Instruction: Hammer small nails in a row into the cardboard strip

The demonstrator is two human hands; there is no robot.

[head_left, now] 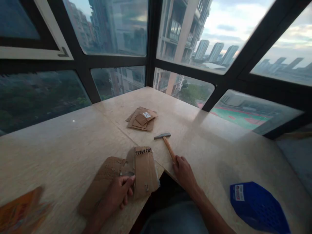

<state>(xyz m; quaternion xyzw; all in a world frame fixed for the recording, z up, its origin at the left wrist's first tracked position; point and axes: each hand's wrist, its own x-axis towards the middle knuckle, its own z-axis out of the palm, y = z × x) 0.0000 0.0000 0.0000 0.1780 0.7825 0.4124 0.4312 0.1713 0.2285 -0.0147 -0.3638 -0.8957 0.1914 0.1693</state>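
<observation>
1. In the head view, your left hand (122, 190) is over the cardboard (145, 174), thumb and forefinger pinching a small grey metal piece (126, 174); the other fingers curl beneath. Most of that piece is hidden by your hand, so its full shape cannot be told.
2. Your right hand (182, 169) is wrapped around the lower end of the hammer (167, 144), fingers pressed together on the wooden handle. The head points away from you, between the cardboard and the stack; whether it touches the table (200, 146) cannot be told.
3. The cardboard lies at the table's near edge, in front of you. Its right-hand panel bears a row of black marks along the far end, and the surface left of that is rough and torn in places.
4. Beyond it, well apart from your left hand, the stack (138, 125) of brown pieces lies with a white label (147, 115) on top.
5. A blue basket (259, 204) sits to the right of your right arm, and a blurred orange packet (19, 208) lies at the lower left.
6. Dark-framed windows (117, 29) meet in a corner behind the table.
</observation>
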